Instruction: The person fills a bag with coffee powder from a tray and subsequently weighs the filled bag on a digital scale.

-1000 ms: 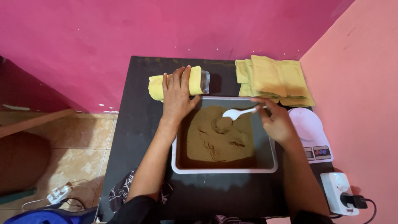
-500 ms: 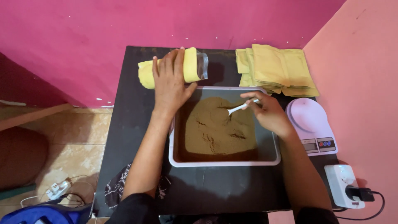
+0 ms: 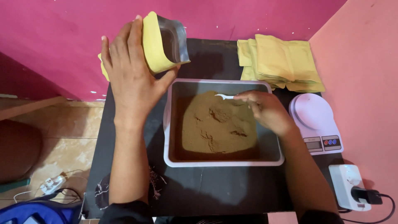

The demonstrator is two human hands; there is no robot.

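Left hand grasps open yellow pouch; right hand grips white spoon over powder tray. Keep pouch mouth wide.

A black worktop stands against a magenta wall. A salmon wall adjoins right; tan tiled floor lies left.

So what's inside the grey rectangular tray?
The grey rectangular tray holds a mound of brown powder, with a white plastic spoon above it. The powder covers most of the tray's floor.
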